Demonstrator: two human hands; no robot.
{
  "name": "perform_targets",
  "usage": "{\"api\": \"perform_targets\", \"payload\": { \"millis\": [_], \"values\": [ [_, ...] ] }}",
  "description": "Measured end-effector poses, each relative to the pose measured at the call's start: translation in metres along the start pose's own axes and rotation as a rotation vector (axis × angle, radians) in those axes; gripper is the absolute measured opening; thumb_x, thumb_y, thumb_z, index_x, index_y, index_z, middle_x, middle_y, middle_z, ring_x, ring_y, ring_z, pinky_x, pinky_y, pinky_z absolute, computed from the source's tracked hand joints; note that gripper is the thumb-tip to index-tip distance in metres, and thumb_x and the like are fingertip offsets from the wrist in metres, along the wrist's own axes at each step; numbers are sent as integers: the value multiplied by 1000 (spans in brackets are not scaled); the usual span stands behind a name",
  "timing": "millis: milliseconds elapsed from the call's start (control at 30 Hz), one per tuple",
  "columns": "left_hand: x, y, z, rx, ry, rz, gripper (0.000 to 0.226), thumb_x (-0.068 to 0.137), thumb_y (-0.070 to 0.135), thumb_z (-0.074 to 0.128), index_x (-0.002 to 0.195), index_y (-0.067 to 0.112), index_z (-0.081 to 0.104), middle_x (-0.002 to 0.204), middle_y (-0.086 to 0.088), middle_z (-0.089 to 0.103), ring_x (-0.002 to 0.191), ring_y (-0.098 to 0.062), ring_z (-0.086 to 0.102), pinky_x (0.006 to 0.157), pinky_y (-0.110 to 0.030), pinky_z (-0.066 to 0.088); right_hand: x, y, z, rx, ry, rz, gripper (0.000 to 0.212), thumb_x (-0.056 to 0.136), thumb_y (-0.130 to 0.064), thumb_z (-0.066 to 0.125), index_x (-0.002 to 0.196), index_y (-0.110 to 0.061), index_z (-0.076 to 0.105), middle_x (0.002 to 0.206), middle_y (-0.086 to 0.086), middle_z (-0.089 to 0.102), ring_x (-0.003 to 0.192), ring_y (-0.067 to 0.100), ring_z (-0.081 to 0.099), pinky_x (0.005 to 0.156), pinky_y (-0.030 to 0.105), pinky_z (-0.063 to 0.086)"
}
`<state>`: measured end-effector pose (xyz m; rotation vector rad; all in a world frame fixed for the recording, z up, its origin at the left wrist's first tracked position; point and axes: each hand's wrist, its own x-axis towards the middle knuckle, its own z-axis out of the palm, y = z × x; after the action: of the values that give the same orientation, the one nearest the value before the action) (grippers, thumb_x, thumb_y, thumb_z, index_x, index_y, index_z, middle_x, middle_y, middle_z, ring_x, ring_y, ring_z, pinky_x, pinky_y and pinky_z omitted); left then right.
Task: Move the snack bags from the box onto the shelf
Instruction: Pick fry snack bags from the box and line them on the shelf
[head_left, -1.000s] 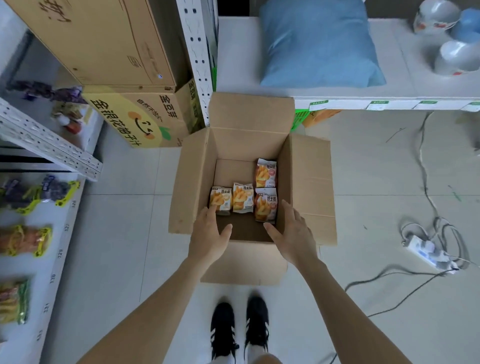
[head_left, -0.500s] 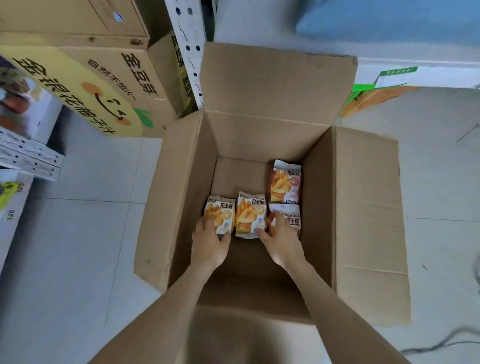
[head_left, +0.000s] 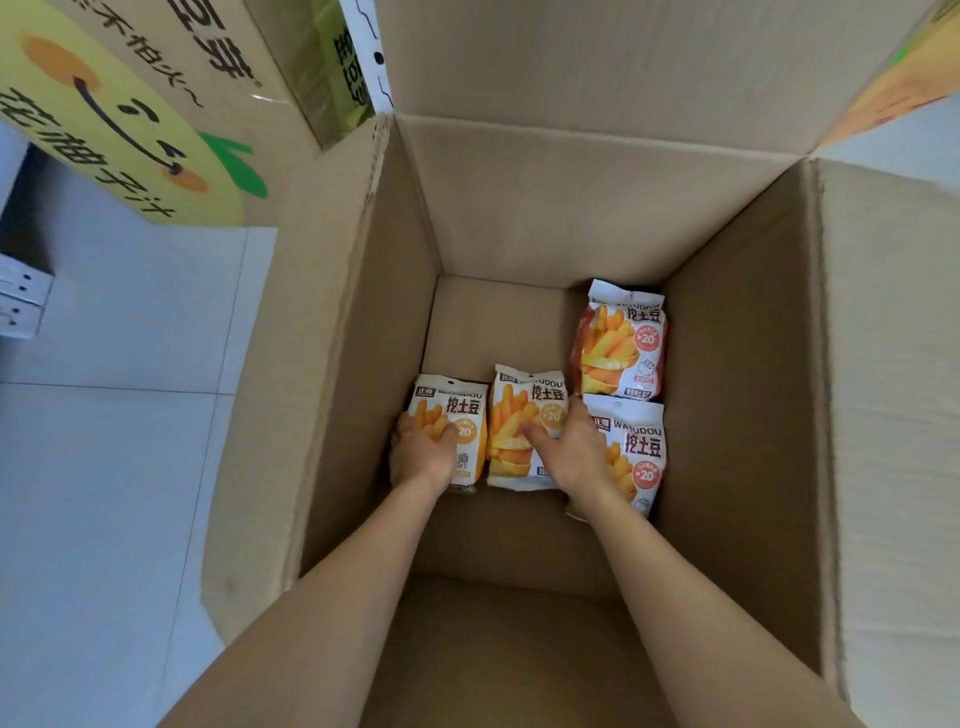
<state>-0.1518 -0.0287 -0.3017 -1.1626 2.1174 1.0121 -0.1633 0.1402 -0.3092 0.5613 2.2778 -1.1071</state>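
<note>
- While both forearms are reached down into the open box (head_left: 519, 208), most of the frame is taken up by plain cardboard.
- Lower centre-left, the left hand (head_left: 423, 454) is laid on the lower left part of the left bag (head_left: 470, 415). The fingers are curled over its top and left edge, so that bag is gripped.
- Just right of it, the right hand (head_left: 576, 452) is set down with the thumb spread and pressed onto the middle bag (head_left: 519, 405). The fingers are pointed into the seam between that one and the near right bag (head_left: 636, 447). Whether anything is actually pinched there can't be told.
- All three yellow bags are lined up side by side, flat on the box bottom.
- Just beyond the near right bag, a red bag (head_left: 618, 343) is laid flat too, tucked against the right wall.
- Further up, the far wall and the raised far flap can be seen.
- Outside the box, in the upper left, a printed carton (head_left: 104, 119) with a yellow panel is stood on the pale tiled floor (head_left: 104, 441). A white perforated post (head_left: 371, 52) is seen beside it at the top edge.
</note>
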Motion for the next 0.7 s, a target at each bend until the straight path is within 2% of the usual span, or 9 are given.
{"api": "perform_targets", "payload": {
  "millis": [100, 200, 400, 533, 633, 700],
  "values": [
    [7, 0, 0, -97, -31, -62, 60, 91, 35, 65, 140, 15, 38, 133, -11, 57, 111, -32, 62, 88, -39, 54, 9, -1, 1, 52, -16, 43, 63, 87, -34, 69, 137, -7, 41, 133, 7, 57, 123, 27, 53, 96, 30, 40],
    [9, 2, -1, -143, -73, -91, 51, 91, 28, 67, 134, 15, 43, 127, -9, 61, 107, -29, 65, 74, -34, 51, 13, 0, 2, 89, -48, 68, 61, 87, -30, 71, 134, -5, 41, 130, 8, 59, 119, 26, 56, 90, 28, 42],
    [9, 2, 0, -190, -83, -74, 43, 92, 22, 66, 130, 17, 45, 124, -8, 62, 106, -29, 65, 75, -38, 53, 11, -3, 4, 136, -35, 70, 56, 86, -24, 72, 129, -6, 41, 125, 9, 61, 116, 27, 58, 88, 28, 42],
    [7, 1, 0, -192, -74, -48, 40, 93, 21, 64, 128, 20, 45, 123, -8, 62, 104, -29, 65, 78, -40, 56, 7, -2, 5, 175, -5, 67, 55, 85, -23, 73, 128, -7, 42, 125, 8, 62, 115, 27, 59, 95, 36, 47],
    [5, 1, -2, -210, -68, -32, 39, 95, 20, 62, 129, 19, 44, 123, -7, 61, 96, -24, 63, 64, -32, 51, 3, -2, 5, 202, 18, 53, 54, 84, -21, 74, 127, -8, 44, 124, 8, 62, 115, 27, 59, 97, 39, 48],
    [3, 0, -4, -221, -68, -13, 39, 95, 20, 62, 129, 18, 44, 122, -6, 60, 90, -20, 59, 63, -30, 47, 0, -3, 3, 210, 29, 44, 53, 84, -21, 74, 125, -9, 45, 123, 7, 63, 114, 26, 60, 97, 40, 48]
  ]
}}
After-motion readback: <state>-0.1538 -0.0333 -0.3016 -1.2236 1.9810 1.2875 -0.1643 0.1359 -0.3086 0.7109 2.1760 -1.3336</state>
